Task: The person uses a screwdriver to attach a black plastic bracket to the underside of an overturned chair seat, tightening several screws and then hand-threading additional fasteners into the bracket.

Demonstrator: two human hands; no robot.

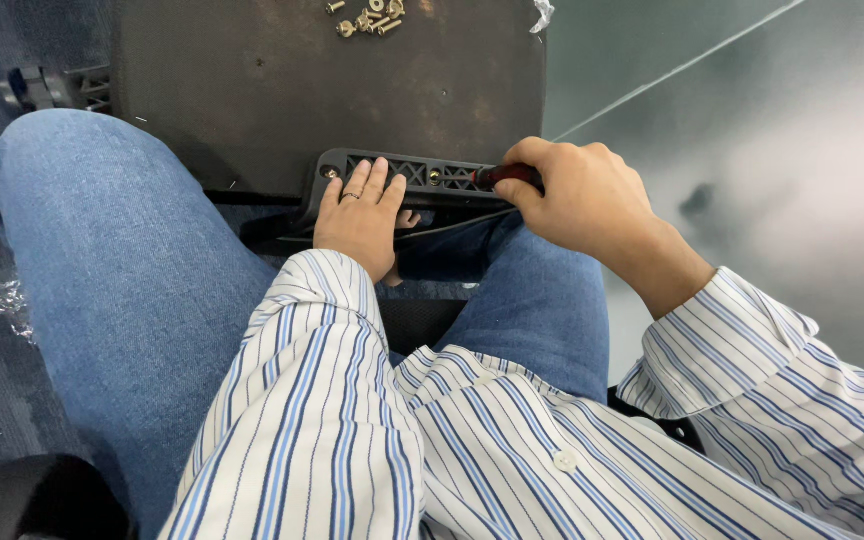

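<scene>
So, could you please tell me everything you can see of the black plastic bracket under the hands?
The black plastic bracket is a long bar with rounded ends and a lattice of triangular openings. It lies flat along the near edge of a dark panel, with brass-coloured screws showing in its holes. The left hand rests flat on it, while the right hand grips a red-and-black tool handle against its right end.
</scene>
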